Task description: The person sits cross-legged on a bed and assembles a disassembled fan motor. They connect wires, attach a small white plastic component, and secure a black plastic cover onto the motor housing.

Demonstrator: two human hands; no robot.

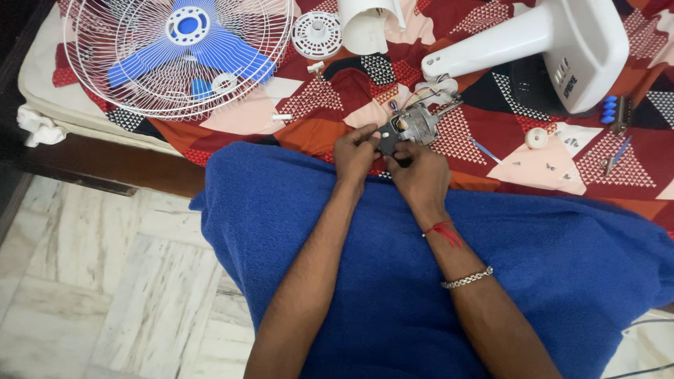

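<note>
A small grey fan motor (415, 125) with coloured wires and a shaft lies on the patterned red bedspread (351, 91), just past a blue towel (393, 281) spread over my lap. My left hand (354, 153) pinches a dark part at the motor's near end. My right hand (420, 175) grips the same end from the right, fingers curled around it. Its wrist wears a red thread and a metal bracelet. The wires run up to the white fan body (540, 42).
A white wire fan guard (175, 56) with a blue blade (189, 45) lies at the back left. A white round cap (317, 34), a white housing (365, 28), a small white knob (536, 137), screws (554, 168) and tools (618, 151) lie around. Marble floor lower left.
</note>
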